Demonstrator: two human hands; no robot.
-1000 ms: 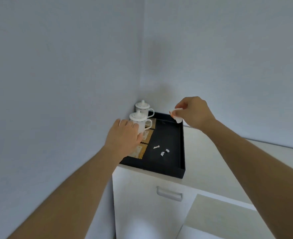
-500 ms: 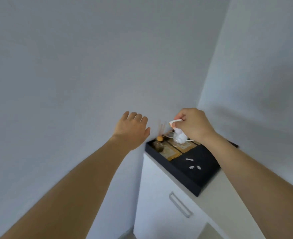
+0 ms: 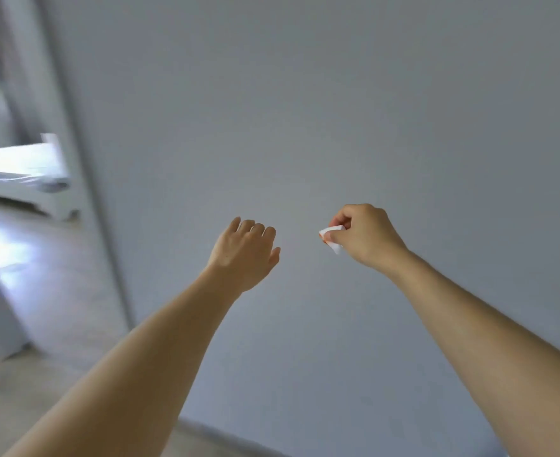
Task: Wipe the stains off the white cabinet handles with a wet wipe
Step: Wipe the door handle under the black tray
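Doorway [image 3: 15,179] at far left is showing a bright, blurred room and pale floor [image 3: 41,285], well to the left of the fingers. Next, the left hand [image 3: 244,255] is reaching forward with its back to the camera; its fingers [image 3: 255,227] are lying loosely together and slightly curled, the thumb is standing a little apart, and nothing is showing in its grasp. Between the two hands only bare grey wall [image 3: 305,127] is lying beyond the fingertips. To the right, the right hand [image 3: 366,237] is curling into a near fist, its thumb and fingers pinching a small crumpled white wet wipe [image 3: 333,239], which is protruding to the left and below the fingertips. No cabinet and no handles are appearing anywhere in view, so the wiping targets are lying outside what the camera is taking in.

Risks, as judged from this arrangement: the wipe is being held by a small pinch only, so a loosening grip could be letting it drop to the floor and pick up dirt. With the handles out of sight, the hand could be meeting the wall instead, smearing it. The wipe, balled small, could also be drying or offering too little clean surface for the stains.
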